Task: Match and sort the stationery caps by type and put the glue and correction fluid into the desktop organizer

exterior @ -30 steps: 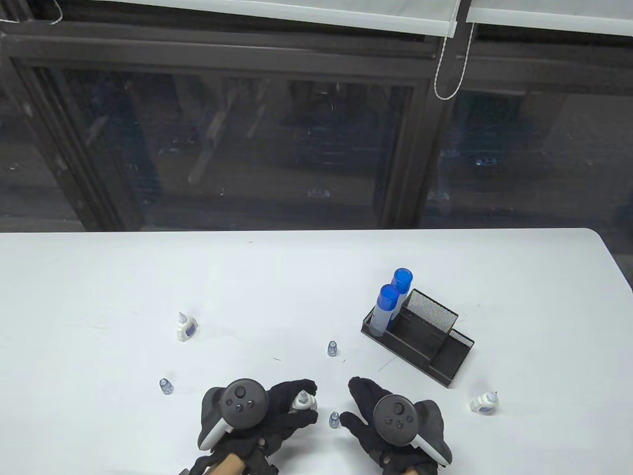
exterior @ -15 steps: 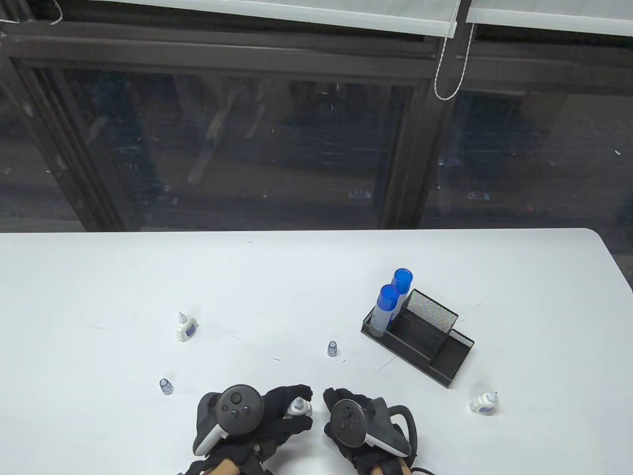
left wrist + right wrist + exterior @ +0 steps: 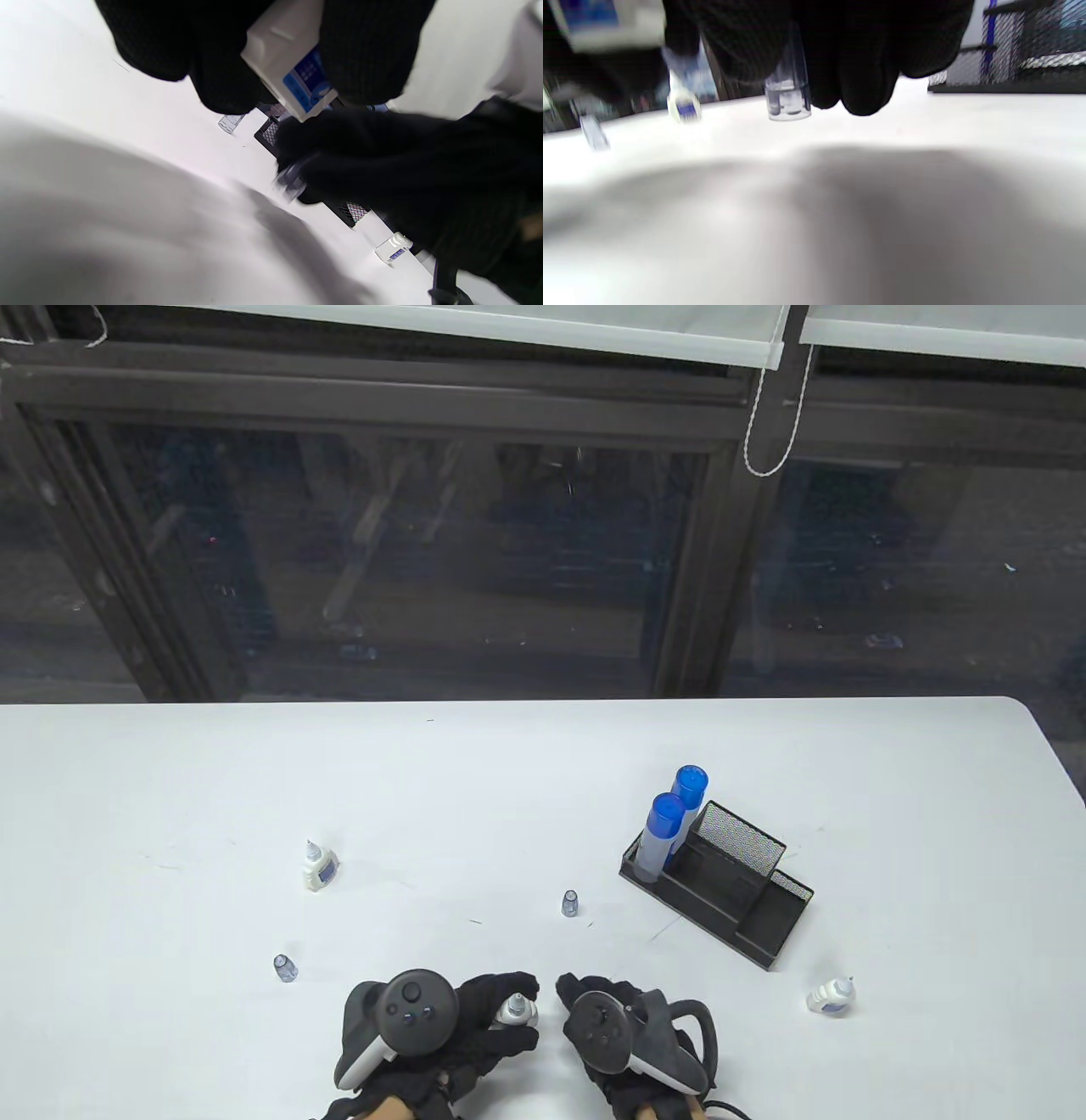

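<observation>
Rolling inward, the right hand (image 3: 624,1039) had lifted a clear cap (image 3: 788,95) beside the correction fluid bottle (image 3: 516,1010). Its grip pinched that cap, the left hand's (image 3: 433,1027) grip curled round the bottle; capping seemed imminent.

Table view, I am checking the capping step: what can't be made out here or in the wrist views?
- Clear cap: hidden in the table view by the right hand and its tracker.
- Label of the bottle that the left hand holds: blurred, unreadable.
- Organizer compartments: mesh walls hide their floors.
</observation>
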`<state>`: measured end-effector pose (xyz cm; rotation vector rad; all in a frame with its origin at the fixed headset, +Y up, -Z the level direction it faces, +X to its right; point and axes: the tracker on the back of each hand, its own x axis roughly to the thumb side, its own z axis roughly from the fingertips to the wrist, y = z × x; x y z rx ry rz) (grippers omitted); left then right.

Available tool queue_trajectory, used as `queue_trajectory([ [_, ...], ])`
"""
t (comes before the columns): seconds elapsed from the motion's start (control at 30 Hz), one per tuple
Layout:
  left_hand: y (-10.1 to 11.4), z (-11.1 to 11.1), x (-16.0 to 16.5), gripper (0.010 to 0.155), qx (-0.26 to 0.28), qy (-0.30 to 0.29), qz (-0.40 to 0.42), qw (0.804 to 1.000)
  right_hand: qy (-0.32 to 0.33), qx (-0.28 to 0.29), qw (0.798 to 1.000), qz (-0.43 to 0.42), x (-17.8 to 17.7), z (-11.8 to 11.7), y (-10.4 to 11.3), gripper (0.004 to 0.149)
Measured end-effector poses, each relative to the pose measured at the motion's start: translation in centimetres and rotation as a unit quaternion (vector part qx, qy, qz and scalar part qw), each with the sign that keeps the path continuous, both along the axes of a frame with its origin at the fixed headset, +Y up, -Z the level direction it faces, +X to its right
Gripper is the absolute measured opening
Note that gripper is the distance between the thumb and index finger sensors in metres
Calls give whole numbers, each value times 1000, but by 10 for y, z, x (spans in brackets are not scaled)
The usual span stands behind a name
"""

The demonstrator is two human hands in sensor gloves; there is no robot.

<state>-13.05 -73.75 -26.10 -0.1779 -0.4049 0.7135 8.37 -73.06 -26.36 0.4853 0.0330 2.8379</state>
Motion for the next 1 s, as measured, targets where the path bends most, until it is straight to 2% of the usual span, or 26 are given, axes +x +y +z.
queue_trajectory([
  [0.2,-1,2,6,61,0,-12,-14,1000,0,62,984,-170,19,15,40,52],
  [0.33,-3,3,10,60,3,-23,-30,999,32,76,973,-216,18,25,51,51],
  [0.43,-5,5,14,60,-2,-32,-38,999,55,67,974,-211,12,28,51,51],
  [0.67,-4,7,19,60,1,-41,-45,998,89,42,985,-141,-2,31,39,52],
  [0.87,-5,8,19,61,7,-32,-35,999,72,56,987,-135,-1,33,39,60],
  [1.0,-5,8,19,61,12,-31,-36,999,60,62,986,-146,4,34,42,52],
])
